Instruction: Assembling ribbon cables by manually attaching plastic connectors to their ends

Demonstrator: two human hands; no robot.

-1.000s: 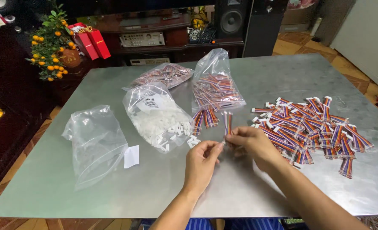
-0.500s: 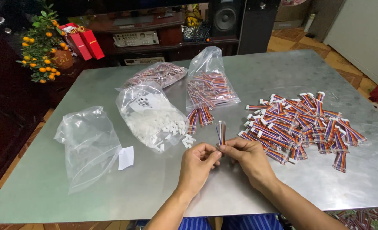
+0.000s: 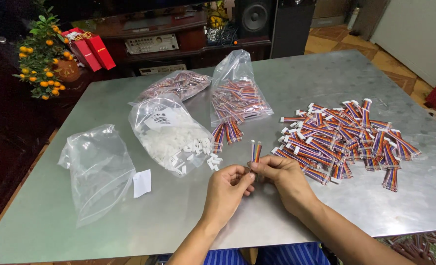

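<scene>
My right hand [image 3: 283,182] pinches the lower end of a short multicoloured ribbon cable [image 3: 256,151] that stands upright. My left hand [image 3: 226,191] meets it at the same spot, fingertips closed on the cable's lower end, where a small white piece may be hidden. Both hands hover just above the metal table [image 3: 326,78], near its front edge. Loose white plastic connectors [image 3: 213,161] spill from an open bag [image 3: 171,132] just beyond my left hand. A pile of finished cables with white ends [image 3: 345,140] lies to the right.
A bag of bare ribbon cables [image 3: 237,95] stands behind, with a few cables [image 3: 226,132] at its mouth. Another filled bag [image 3: 174,84] lies farther back. An empty clear bag [image 3: 100,167] and a white slip [image 3: 142,182] lie at left. Beyond the table: a small orange tree [image 3: 43,54], red boxes, a speaker.
The hands with the cable have stayed together and shifted slightly left in view; the head camera has tilted a little. Bags and pile have not moved.
</scene>
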